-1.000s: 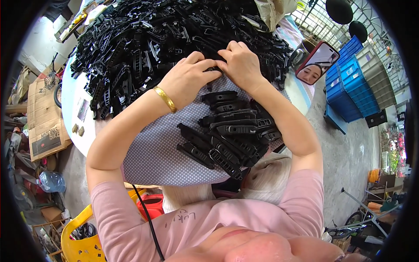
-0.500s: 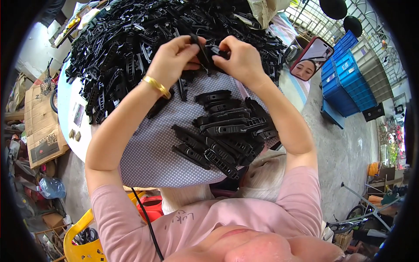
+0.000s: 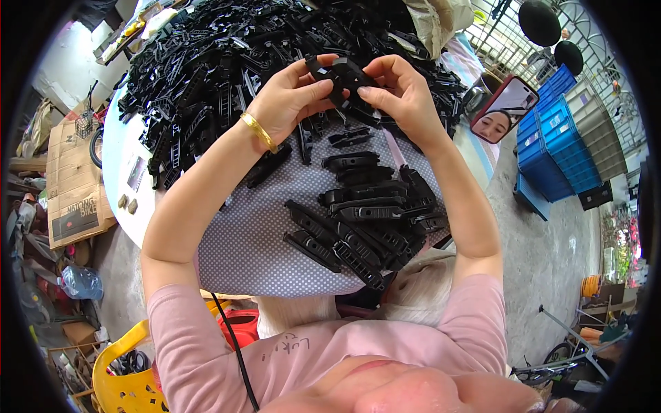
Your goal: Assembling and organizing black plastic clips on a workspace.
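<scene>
My left hand (image 3: 292, 96) pinches a narrow black plastic part (image 3: 318, 70) between thumb and fingers. Close beside it, my right hand (image 3: 406, 100) grips a dark, blocky black plastic part (image 3: 350, 73), thumb toward me. The two parts meet or overlap between my hands; whether they are joined I cannot tell. Below my hands, a short black part (image 3: 349, 137) lies on the dotted grey cloth (image 3: 241, 255). Nearer to me, several long slotted black parts (image 3: 365, 199) lie in a loose group. Beyond my hands rises a big heap of similar black parts (image 3: 200, 82).
A phone in a dark red case (image 3: 505, 109) stands right of the heap, beside a metal pot (image 3: 484, 89). Blue and grey crates (image 3: 551, 138) are stacked farther right. Flattened cardboard (image 3: 72, 186) leans at the left, and a yellow chair (image 3: 120, 365) stands at lower left.
My hands have come closer together, bringing their black parts against each other. A short black part now shows on the cloth just below them. The whole view has shifted slightly.
</scene>
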`<state>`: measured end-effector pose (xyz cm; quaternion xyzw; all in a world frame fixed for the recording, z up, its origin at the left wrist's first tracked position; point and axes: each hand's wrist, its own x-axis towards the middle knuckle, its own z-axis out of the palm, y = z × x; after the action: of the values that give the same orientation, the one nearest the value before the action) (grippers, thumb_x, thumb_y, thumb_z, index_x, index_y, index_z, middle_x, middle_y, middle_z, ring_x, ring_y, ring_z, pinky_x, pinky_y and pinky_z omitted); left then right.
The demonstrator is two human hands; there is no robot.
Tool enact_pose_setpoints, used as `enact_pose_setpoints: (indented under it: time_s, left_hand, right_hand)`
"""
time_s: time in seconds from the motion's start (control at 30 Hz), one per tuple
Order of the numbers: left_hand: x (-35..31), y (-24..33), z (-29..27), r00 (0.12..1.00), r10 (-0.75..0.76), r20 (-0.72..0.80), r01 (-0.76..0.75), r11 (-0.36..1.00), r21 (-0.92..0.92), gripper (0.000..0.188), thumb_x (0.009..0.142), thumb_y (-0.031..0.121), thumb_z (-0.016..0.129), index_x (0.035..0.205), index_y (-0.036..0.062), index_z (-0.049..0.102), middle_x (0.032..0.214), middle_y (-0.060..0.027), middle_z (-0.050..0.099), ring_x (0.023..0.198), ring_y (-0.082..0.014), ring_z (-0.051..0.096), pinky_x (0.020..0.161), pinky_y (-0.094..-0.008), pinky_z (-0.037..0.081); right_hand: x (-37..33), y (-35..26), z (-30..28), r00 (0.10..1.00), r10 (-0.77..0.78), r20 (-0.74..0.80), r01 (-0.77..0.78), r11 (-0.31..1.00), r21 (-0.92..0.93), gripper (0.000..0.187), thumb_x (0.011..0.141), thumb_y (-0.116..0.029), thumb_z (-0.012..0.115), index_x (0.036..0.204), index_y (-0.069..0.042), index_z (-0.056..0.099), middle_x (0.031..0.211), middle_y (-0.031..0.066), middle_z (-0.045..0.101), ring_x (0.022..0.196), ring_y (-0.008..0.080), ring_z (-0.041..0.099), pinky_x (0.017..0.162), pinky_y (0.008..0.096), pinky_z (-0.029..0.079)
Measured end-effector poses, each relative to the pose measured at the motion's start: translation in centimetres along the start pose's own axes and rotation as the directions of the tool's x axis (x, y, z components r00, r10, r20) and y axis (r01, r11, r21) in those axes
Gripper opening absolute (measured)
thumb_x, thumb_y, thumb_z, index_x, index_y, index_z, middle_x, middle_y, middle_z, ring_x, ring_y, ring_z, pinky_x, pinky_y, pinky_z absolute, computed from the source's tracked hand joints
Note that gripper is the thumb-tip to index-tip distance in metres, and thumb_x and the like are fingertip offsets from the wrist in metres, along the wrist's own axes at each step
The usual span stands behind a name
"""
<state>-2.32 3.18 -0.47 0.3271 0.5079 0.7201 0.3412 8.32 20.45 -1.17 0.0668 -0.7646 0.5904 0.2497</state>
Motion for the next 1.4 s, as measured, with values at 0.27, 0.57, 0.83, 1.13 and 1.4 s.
enact_pose_setpoints:
  time_s: [0.27,0.57,0.83,1.13,1.4]
  left_hand:
    - [0.5,0.0,-1.3,0.983,-0.154,-0.098,0.156,0.988,0.011,0.031,0.092,0.021,0.052,0.117,0.0035,0.052,0.097,-0.0045,0.062,0.083,-0.0143,0.062,0.072,-0.0258,0.053]
    - [0.3,0.0,-0.7,0.97,-0.197,-0.144,0.226,0.95,0.216,0.03,0.09,0.03,0.054,0.102,0.0033,0.06,0.086,-0.0021,0.061,0.071,-0.0081,0.06,0.059,-0.0201,0.051]
    - [-0.4,1.3,0.5,0.999,-0.011,-0.033,0.028,0.824,0.567,0.033,0.085,0.021,0.062,0.108,-0.0013,0.058,0.08,-0.0049,0.064,0.064,-0.008,0.06,0.056,-0.0193,0.048]
    - [-0.8,1.1,0.6,0.91,0.334,0.245,-0.369,0.384,0.846,0.034,0.075,0.012,0.066,0.107,0.0012,0.06,0.085,-0.0152,0.065,0.071,-0.0245,0.065,0.064,-0.0306,0.051]
    - [-1.3,1.5,1.1,0.854,0.404,0.329,-0.452,0.26,0.854,0.029,0.074,0.014,0.067,0.1,0.0034,0.063,0.083,-0.0149,0.065,0.073,-0.0278,0.064,0.067,-0.0322,0.051]
  right_hand:
    - [0.2,-0.6,-0.3,0.977,-0.163,0.135,0.188,0.962,-0.199,0.034,0.075,0.002,0.063,0.108,-0.003,0.06,0.101,0.0026,0.059,0.089,0.0086,0.055,0.065,0.0198,0.044]
    - [0.3,-0.9,0.5,0.825,-0.48,0.297,0.564,0.671,-0.482,0.038,0.067,0.004,0.066,0.104,-0.004,0.063,0.105,0.0078,0.063,0.084,0.0198,0.057,0.069,0.0281,0.048]
    - [0.0,-0.6,0.6,0.82,-0.504,0.271,0.55,0.565,-0.615,0.04,0.064,0.001,0.069,0.104,-0.004,0.063,0.102,0.0078,0.064,0.082,0.0233,0.056,0.076,0.0303,0.048]
    - [0.0,-0.1,-0.2,0.959,-0.145,0.244,0.251,0.833,-0.493,0.057,0.064,-0.016,0.077,0.116,-0.006,0.056,0.11,0.0117,0.057,0.09,0.0204,0.057,0.079,0.0288,0.045]
    - [-0.3,-0.7,-0.1,0.95,-0.264,0.164,0.311,0.808,-0.5,0.04,0.062,-0.009,0.078,0.099,-0.003,0.065,0.075,0.0058,0.062,0.07,0.0159,0.057,0.067,0.0259,0.045]
